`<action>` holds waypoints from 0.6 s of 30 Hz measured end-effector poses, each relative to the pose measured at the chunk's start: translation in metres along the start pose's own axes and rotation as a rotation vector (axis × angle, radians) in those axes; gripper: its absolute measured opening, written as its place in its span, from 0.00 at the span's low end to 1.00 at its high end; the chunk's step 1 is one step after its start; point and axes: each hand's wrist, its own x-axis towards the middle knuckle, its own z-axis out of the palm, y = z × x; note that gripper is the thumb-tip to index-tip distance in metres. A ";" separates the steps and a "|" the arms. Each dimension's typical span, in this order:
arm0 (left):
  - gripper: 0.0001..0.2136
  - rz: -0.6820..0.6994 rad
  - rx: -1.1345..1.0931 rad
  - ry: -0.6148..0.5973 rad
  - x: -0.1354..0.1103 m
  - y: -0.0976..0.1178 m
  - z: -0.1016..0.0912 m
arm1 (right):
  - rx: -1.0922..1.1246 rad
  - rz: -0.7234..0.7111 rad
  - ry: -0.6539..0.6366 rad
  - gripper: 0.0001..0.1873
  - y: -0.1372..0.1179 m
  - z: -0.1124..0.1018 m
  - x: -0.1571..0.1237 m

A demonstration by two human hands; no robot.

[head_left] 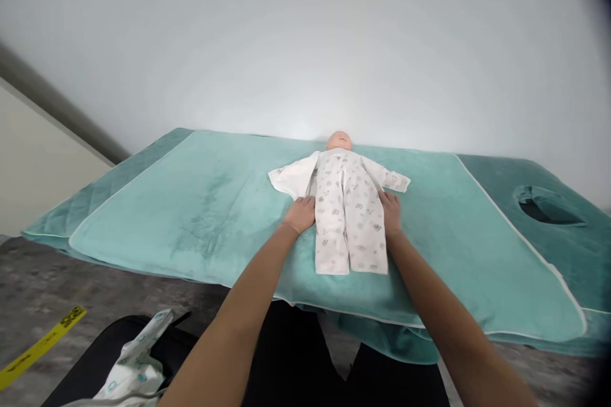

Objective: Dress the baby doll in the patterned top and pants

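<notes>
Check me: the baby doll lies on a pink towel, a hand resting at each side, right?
No: the head view shows the towel is teal, not pink. The baby doll does lie on it, left hand and right hand at its sides.

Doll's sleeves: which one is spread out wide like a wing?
The sleeve by the left hand, on the picture's left. It fans out broad and flat; the other sleeve, by the right hand, stretches out thin.

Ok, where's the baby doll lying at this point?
In the head view, the doll lies on its back mid-frame on the teal towel, head toward the wall, between the left hand and right hand.
</notes>
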 end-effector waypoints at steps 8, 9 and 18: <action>0.09 -0.070 -0.027 0.234 -0.016 0.004 -0.010 | -0.027 0.339 0.048 0.16 0.020 -0.021 -0.010; 0.09 -0.142 -0.054 0.294 -0.018 0.002 -0.010 | -0.004 0.428 0.052 0.15 0.020 -0.019 -0.006; 0.12 -0.886 -0.366 0.568 -0.002 -0.034 0.014 | 0.395 0.847 -0.211 0.14 0.045 -0.022 0.019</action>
